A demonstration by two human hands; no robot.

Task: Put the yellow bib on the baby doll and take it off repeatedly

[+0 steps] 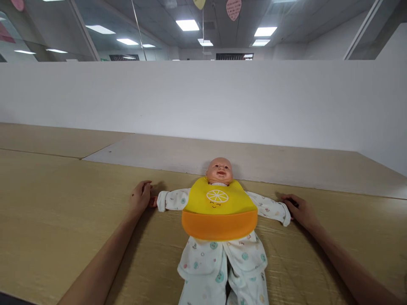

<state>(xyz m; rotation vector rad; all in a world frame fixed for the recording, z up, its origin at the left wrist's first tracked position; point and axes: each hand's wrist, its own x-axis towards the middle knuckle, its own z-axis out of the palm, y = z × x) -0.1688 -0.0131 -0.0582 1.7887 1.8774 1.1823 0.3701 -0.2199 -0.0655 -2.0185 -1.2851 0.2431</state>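
Yellow silicone bib (219, 207) sitting on baby doll (219, 171)

We are seeing the baby doll on its back at 12 o'clock on a wood-grain desk top (63, 190), arms spread, head toward a white partition (203, 101). Done so far: the bib is lying flat across the chest, its orange catch pocket (219, 224) facing 6 o'clock over a printed white romper (206, 262). Open item: the neck fastening is hidden, so we are not confirming closure. The left hand (140, 197) is resting at 9 o'clock from the doll, half-curled, holding nothing we can see, just beside one sleeve cuff (162, 201). The right hand (301, 212) is resting at 3 o'clock, near the other cuff (286, 217), fingers over a dark patch. We cannot tell whether that is an object or shadow.
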